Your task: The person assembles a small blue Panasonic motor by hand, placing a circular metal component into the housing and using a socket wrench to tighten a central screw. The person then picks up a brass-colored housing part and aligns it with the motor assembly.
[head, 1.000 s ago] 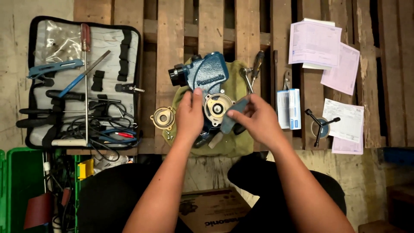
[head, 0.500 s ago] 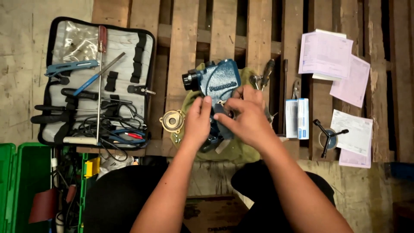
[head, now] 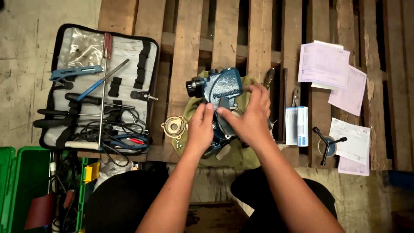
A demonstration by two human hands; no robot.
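On the wooden pallet [head: 185,51], a blue pump body [head: 223,88] is seen resting on a green cloth [head: 241,157], roughly at the pallet's centre and just right of a loose brass cover [head: 173,127]. The left hand [head: 200,129] is laid against the lower left of the pump body, fingers curled narrowly with the thumb pressed to the casting; whether a small part is pinched beneath cannot be told. The right hand [head: 250,114] is spread wide over the right side, fingers splayed across the housing, and what lies under the palm is hidden. The pump's long axis is judged to run diagonally, from the black port [head: 194,86] at the upper left down toward the person at the lower right; the port is pointed away and leftward. For the step in hand, the body is best kept steadied on the cloth with one hand while the other is worked squarely, so that nothing is tilted or rolled off. An open tool pouch [head: 97,86] is noted well apart at left, papers [head: 325,64] at right.
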